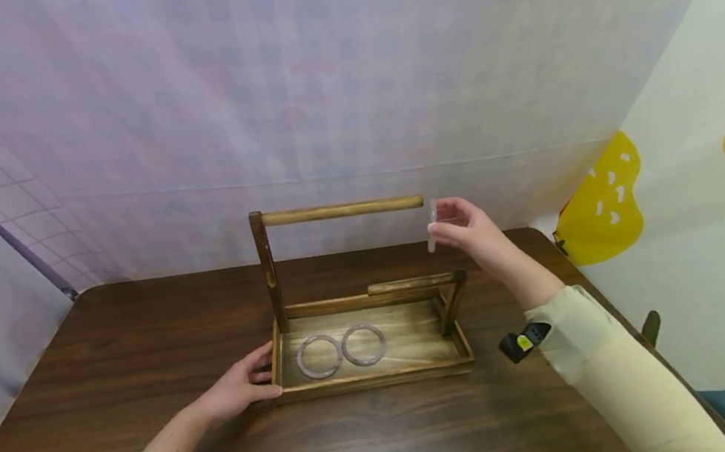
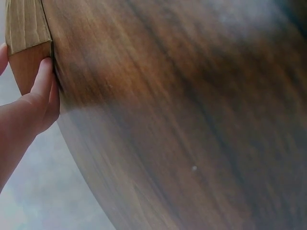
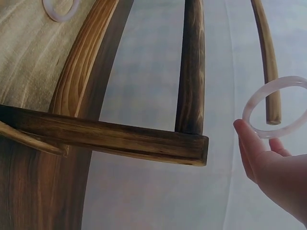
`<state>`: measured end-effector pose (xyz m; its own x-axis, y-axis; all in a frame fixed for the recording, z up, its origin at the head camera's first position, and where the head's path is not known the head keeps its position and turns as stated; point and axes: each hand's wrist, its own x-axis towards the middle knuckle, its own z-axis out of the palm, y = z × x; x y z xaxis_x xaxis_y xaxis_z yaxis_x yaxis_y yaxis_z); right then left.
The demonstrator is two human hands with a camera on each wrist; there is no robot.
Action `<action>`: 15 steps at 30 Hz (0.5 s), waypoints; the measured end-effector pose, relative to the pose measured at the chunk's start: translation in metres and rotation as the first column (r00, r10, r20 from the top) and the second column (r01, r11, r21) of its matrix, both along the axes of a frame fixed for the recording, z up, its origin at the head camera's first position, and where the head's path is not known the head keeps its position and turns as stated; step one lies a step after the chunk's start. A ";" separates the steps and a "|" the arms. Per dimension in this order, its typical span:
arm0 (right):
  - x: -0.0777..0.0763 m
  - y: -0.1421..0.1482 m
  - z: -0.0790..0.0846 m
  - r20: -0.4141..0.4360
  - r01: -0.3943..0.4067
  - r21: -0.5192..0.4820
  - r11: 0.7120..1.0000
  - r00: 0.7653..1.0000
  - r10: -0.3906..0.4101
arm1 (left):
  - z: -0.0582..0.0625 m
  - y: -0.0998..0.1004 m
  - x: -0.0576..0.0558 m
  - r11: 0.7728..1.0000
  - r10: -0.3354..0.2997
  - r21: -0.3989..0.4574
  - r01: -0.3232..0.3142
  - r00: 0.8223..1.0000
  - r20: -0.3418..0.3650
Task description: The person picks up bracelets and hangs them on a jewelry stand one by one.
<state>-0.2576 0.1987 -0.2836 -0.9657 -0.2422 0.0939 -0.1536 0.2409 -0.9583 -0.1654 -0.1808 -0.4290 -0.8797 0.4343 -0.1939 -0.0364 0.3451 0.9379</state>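
Right hand (image 1: 463, 223): I am seeing it pinching a pale ring (image 3: 259, 92) between thumb and fingers, upright, just beside the free end of the upper bar (image 1: 343, 210). In the head view a narrow gap is showing between the two; in the right wrist view the bar's end is showing through the ring's opening. Left hand (image 1: 240, 385): grasping the left end of a wooden tray (image 1: 380, 382), thumb at the front corner, fingers lying against the outer side. On the tray floor a left ring (image 1: 300, 360) and a right ring (image 1: 383, 343) are lying flat, side by side; I am unable to tell whether they are touching.

Surroundings: the left post (image 1: 266, 267) is carrying the upper bar. The shorter right post (image 1: 454, 303) is carrying the lower bar (image 1: 417, 282); I am logging both as standing in the way between held ring and tray. A black strap (image 1: 525, 342) is hanging by the right sleeve (image 1: 605, 355). The tray is sitting on a brown table (image 1: 146, 332), and a pale curtain (image 1: 334, 95) is hanging behind.
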 end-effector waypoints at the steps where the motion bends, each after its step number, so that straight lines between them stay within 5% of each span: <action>1: -0.001 0.000 0.000 0.002 0.001 -0.003 1.000 1.000 -0.001 | 0.000 0.000 0.000 1.000 0.000 0.000 0.000 1.000 0.000; 15: -0.017 0.000 0.000 0.007 0.009 -0.004 1.000 1.000 -0.009 | 0.000 0.001 0.000 1.000 0.004 -0.005 -0.004 1.000 0.006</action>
